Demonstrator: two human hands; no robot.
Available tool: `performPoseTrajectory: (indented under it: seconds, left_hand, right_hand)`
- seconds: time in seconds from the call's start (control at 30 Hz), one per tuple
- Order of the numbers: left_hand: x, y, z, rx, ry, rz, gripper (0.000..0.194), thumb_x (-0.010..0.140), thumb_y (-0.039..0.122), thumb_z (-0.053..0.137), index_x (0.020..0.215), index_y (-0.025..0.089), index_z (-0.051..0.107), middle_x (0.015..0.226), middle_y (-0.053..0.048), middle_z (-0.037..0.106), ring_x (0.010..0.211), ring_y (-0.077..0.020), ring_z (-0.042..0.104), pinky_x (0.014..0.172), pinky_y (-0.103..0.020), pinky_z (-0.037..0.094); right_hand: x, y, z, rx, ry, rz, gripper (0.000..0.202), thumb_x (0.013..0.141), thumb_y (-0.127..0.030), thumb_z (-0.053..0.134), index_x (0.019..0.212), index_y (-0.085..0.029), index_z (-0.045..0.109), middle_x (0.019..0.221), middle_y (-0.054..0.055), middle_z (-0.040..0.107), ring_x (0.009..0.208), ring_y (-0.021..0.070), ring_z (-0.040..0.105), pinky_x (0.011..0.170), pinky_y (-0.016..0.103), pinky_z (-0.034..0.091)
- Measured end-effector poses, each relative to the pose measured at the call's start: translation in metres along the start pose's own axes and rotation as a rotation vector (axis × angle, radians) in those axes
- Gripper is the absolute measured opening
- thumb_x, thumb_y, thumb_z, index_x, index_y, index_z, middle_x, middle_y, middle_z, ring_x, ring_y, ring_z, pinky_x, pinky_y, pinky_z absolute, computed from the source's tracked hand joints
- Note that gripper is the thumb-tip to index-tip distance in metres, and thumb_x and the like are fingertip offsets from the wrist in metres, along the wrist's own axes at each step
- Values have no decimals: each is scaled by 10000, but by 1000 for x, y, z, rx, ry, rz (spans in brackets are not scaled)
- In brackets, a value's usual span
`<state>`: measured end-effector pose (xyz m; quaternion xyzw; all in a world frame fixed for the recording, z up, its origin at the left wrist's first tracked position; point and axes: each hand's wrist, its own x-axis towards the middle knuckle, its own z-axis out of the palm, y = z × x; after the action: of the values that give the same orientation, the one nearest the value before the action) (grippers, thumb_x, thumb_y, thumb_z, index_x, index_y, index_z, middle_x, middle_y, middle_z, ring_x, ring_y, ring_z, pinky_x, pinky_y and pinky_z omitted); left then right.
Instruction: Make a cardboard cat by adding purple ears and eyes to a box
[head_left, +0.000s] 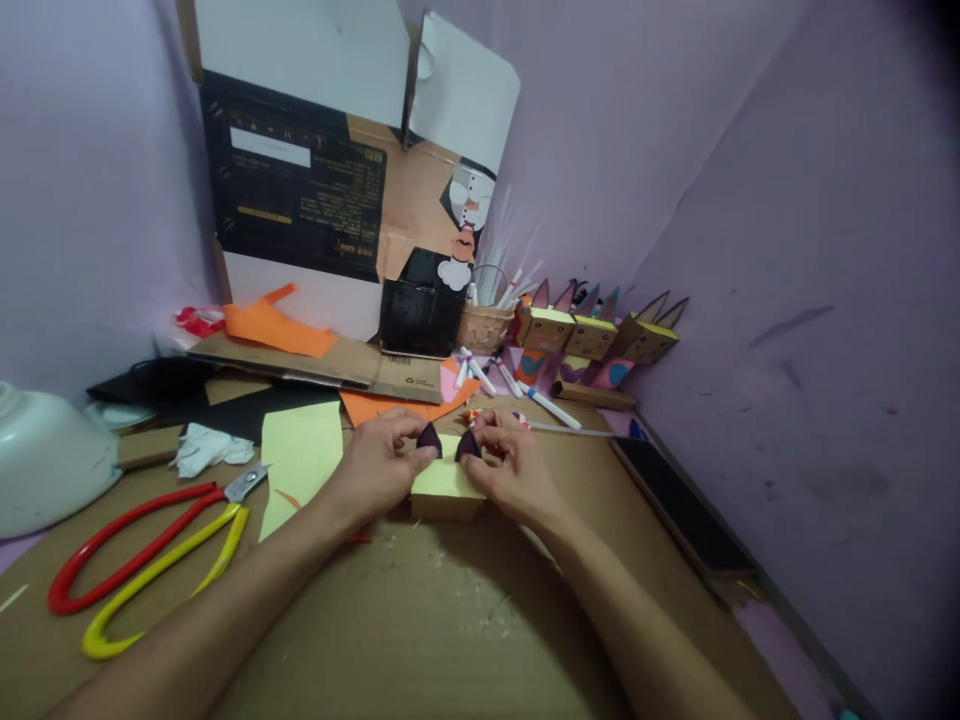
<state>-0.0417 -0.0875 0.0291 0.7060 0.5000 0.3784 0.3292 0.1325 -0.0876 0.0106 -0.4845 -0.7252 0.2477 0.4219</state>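
- Cardboard-brown tabletop (352, 630) lies nearest you, with pale flecks scattered on it at 6 o'clock from the box.
- Red-and-yellow scissors (172, 537) lie toward 8 o'clock from the box, well apart from it; your left forearm crosses in front of part of the yellow handle.
- Between your hands, at the hub of the clock, sits the small yellow-topped box (448, 488). It looks like light, folded card: expect the walls to dent and the whole piece to slide easily, so steady it low on the sides and spare the flat top.
- Your left grip (382, 455) is narrow, thumb and forefinger pinching the left dark ear (430, 440) on the 10 o'clock side of that top.
- Your right grip (517, 455) pinches the right dark ear (468, 445) likewise, on the 2 o'clock side. Both ears look thin and stiffish, likely to crease at the tips; hold them near the base. You cannot tell from here whether they are fixed.
- Pale yellow sheet (300, 450) lies at 9 o'clock, behind your left forearm.
- Farther off, toward 1 o'clock, stand similar eared boxes (596, 340).
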Motion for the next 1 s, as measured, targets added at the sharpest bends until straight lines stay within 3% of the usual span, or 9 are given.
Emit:
performPoseTrajectory:
  seconds: [0.17, 0.27, 0.4, 0.57, 0.67, 0.8, 1.0]
  left_hand:
    - [0, 0, -1, 12, 1, -4, 95, 681, 233, 537, 621, 173, 578, 765, -24, 573, 762, -189, 547, 704, -304, 406]
    - [-1, -1, -1, 36, 2, -4, 92, 691, 237, 542, 637, 175, 582, 750, -15, 573, 747, -186, 551, 688, -300, 411]
    - [-3, 0, -4, 55, 2, -23, 98, 718, 252, 546, 674, 180, 595, 770, -12, 606, 752, -188, 569, 692, -304, 424]
    - [-7, 5, -12, 22, 8, -50, 255, 708, 367, 602, 881, 180, 613, 917, -50, 639, 844, -227, 597, 766, -361, 454]
    - [-7, 9, -16, 39, 41, 14, 351, 704, 391, 617, 984, 181, 598, 1029, -79, 612, 956, -251, 574, 825, -402, 448]
    - [-5, 20, -16, 123, 65, 134, 255, 730, 324, 599, 936, 175, 612, 1068, -82, 601, 1023, -240, 547, 910, -409, 404]
    - [-3, 34, -20, 280, -54, 361, 174, 717, 272, 624, 867, 189, 653, 1009, -72, 629, 991, -237, 550, 872, -374, 410]
  right_hand:
    - [0, -2, 1, 44, 21, -20, 105, 676, -160, 570, 607, -183, 646, 832, 37, 513, 840, 194, 536, 726, 326, 431]
    - [-1, -6, -5, 80, 31, 1, 105, 663, -196, 601, 738, -190, 673, 943, 59, 538, 844, 197, 534, 680, 318, 441]
    - [-7, -6, -25, 112, -33, 70, 477, 653, -249, 634, 1126, -216, 583, 1118, 85, 553, 807, 190, 537, 723, 370, 465]
    - [-16, 7, -28, 238, -255, 105, 916, 564, -293, 778, 1366, -234, 340, 1363, 120, 434, 1183, 285, 460, 999, 483, 342]
    - [-21, 10, -13, 252, -274, 112, 1014, 536, -244, 802, 1400, -219, 272, 1395, 133, 405, 1236, 291, 425, 1018, 477, 335]
    - [-26, 8, 4, 143, -211, 112, 1010, 560, -231, 796, 1412, -215, 253, 1382, 133, 416, 1228, 294, 432, 1020, 472, 333]
    - [-29, -4, 3, 50, -152, 26, 1090, 529, -340, 806, 1425, -187, 205, 1346, 148, 431, 1216, 311, 423, 993, 468, 350]
